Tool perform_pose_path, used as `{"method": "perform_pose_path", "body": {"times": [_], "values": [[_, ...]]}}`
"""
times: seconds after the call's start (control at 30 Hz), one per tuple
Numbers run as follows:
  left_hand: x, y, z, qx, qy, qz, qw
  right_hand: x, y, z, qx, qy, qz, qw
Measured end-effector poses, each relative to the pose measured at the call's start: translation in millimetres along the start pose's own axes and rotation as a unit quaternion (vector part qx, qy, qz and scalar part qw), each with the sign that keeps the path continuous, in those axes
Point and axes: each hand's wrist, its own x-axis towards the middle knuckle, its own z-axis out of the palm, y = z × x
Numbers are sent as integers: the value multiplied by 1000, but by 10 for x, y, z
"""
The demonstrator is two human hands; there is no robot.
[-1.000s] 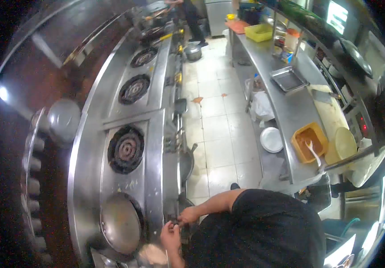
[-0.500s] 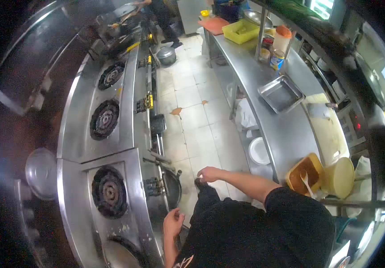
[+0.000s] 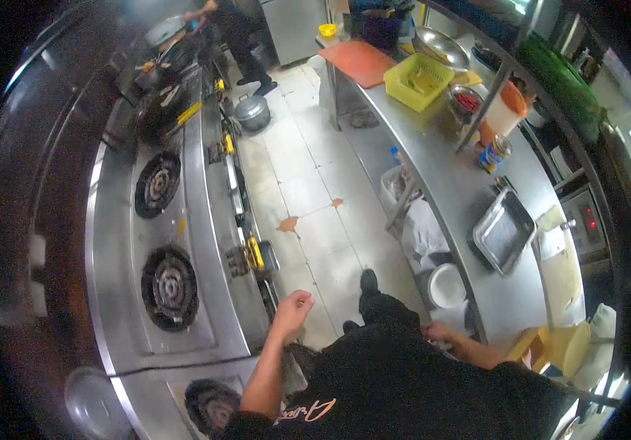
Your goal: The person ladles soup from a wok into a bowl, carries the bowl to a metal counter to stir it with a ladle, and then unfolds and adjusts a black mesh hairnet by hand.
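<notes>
My left hand [image 3: 293,312] hangs in front of my body over the aisle, beside the front edge of the stove [image 3: 213,308]. Its fingers are curled in, and I see nothing held in them. Low by my right side is my right hand [image 3: 440,334], near the prep table's lower shelf; its fingers are small and partly hidden. The nearest thing to it is a white round plate or lid [image 3: 447,286] on that shelf. Neither hand appears to touch the stove or the table.
Stove burners [image 3: 170,287] line the left. A lidded pot [image 3: 252,113] stands on the tiled floor [image 3: 315,191], near another person [image 3: 238,37]. The steel table [image 3: 433,176] carries a metal tray [image 3: 504,231], a can [image 3: 495,154], a yellow basket [image 3: 418,82] and a red board [image 3: 359,63].
I have moved forward along the aisle; burners, tray and pot sit nearer or lower in view. My left hand has risen forward, and my right hand has swung back to my side.
</notes>
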Motion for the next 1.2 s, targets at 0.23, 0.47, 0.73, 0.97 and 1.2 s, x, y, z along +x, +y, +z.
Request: {"method": "perform_pose_path", "body": {"times": [0.23, 0.47, 0.73, 0.97, 1.2], "values": [[608, -1149, 223, 157, -195, -152, 956, 495, -952, -803, -21, -26, -55, 998], [1358, -909, -467, -155, -1, -385, 910, 1244, -2775, -2132, -32, -90, -34, 995], [3105, -884, -1744, -225, 65, -373, 898, 2201, -4786, -2978, -36, -117, -51, 991], [5107, -381, -3149, -177, 49, -260, 948, 2623, -5903, -3619, 31, -136, -79, 987], [6674, 131, -3800, -188, 48, -254, 948, 3051, -6754, -4566, 74, -161, -94, 980]]}}
